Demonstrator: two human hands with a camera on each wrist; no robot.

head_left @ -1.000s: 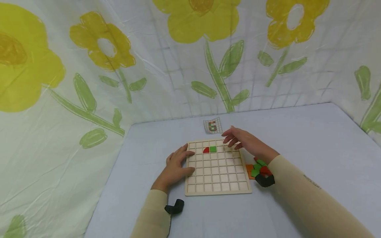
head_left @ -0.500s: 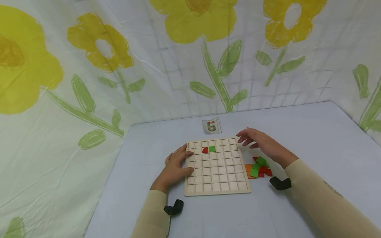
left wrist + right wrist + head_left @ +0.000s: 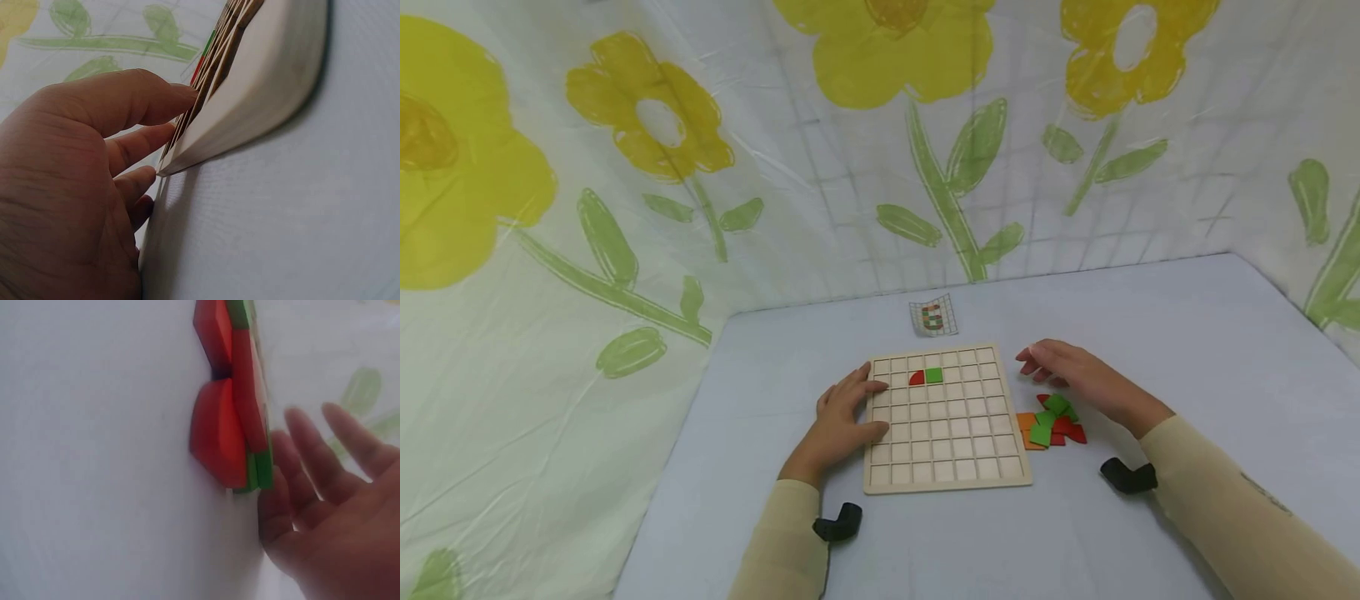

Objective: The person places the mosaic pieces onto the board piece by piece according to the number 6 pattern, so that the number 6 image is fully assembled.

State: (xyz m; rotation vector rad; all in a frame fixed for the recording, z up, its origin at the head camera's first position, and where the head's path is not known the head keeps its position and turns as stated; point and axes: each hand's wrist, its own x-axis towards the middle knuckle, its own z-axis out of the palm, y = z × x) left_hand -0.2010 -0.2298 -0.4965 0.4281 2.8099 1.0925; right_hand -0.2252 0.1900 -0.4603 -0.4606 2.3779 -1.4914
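A pale wooden grid board [image 3: 952, 429] lies on the table in the head view. A red quarter-circle tile [image 3: 917, 379] and a green square tile [image 3: 934, 375] sit side by side in its second row from the far edge. My left hand [image 3: 847, 421] rests along the board's left edge, thumb and fingertips touching the frame with the fingers spread. My right hand [image 3: 1078, 377] hovers right of the board with loosely bent fingers and nothing visible in it. Just below it lies a pile of red tiles [image 3: 219, 434], green tiles [image 3: 1041, 435] and orange tiles [image 3: 1034, 445].
Behind the board lies a small curled paper card [image 3: 934, 317] with a coloured pattern on a grid. The table [image 3: 760, 358] has a pale cover, and a flower-printed curtain [image 3: 820, 242] hangs along its back and left side. Black wrist mounts [image 3: 1127, 476] show on both sleeves.
My right hand has moved off the board's far right part, to the right and slightly nearer me, uncovering the tile pile. The left hand and the two tiles on the board stay put.
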